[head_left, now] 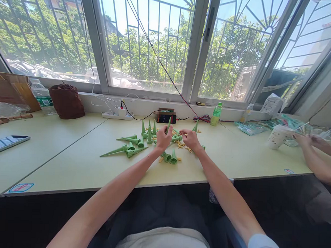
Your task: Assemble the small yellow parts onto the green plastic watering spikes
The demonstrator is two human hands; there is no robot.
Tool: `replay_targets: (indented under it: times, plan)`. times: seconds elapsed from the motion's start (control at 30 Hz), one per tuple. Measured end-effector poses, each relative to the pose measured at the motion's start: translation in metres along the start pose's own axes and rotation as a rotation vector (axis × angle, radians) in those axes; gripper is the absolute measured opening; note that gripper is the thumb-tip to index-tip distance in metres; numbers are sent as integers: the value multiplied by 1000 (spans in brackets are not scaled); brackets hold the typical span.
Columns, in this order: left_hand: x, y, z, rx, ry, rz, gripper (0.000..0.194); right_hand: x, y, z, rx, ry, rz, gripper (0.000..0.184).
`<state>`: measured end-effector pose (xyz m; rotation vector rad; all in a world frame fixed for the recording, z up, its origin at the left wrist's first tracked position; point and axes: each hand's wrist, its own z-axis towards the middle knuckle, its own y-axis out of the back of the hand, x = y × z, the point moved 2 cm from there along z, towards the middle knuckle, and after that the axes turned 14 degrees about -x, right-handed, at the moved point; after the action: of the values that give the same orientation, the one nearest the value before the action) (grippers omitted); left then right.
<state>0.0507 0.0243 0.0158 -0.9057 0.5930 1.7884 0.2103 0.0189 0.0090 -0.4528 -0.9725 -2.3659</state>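
My left hand (pixel 164 139) is closed around a green plastic spike (pixel 169 125) whose pointed tip sticks up above the fingers. Close beside it, my right hand (pixel 191 140) has its fingers bent together in a pinch; whatever they hold is too small or hidden to name. Green cone-shaped spikes lie to the left of my hands, one long spike (pixel 114 151) pointing left. Several others stand upright, among them a spike (pixel 149 134) behind the pile. Nearer me, below my hands, is another upright spike (pixel 173 157). Small yellow plastic pieces (pixel 180 144) are scattered between my wrists.
A phone (pixel 166 119) leans at the back near a power strip (pixel 117 115) and cables. A green bottle (pixel 216 114) stands by the window. At left are a brown bag (pixel 66 101) and another phone (pixel 8 144). A co-worker's hands (pixel 307 140) work at right beside a white cup (pixel 279 137).
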Motion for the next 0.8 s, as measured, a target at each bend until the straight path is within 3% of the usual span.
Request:
replay_targets:
  times: [0.1, 0.2, 0.3, 0.4, 0.5, 0.63, 0.8]
  plan:
    - [0, 0, 0, 13, 6, -10, 39, -7, 3, 1, -56, -89, -60, 36]
    - [0, 0, -1, 21, 2, -8, 39, -13, 1, 0, 28, -156, -132, 44]
    - [0, 0, -1, 16, -1, -4, 39, -11, -6, -2, 156, -94, -33, 41]
    - [-1, 0, -1, 14, 7, -2, 40, -7, -8, -2, 161, -23, 22, 42]
    - [-2, 0, -1, 23, 23, -5, 40, -7, -4, -2, 110, -62, -118, 43]
    - [-2, 1, -2, 38, 42, -20, 38, -7, 1, -5, 134, -118, -329, 44]
    - [-2, 0, -2, 43, 40, -20, 38, -4, -3, -7, 203, -125, -371, 39]
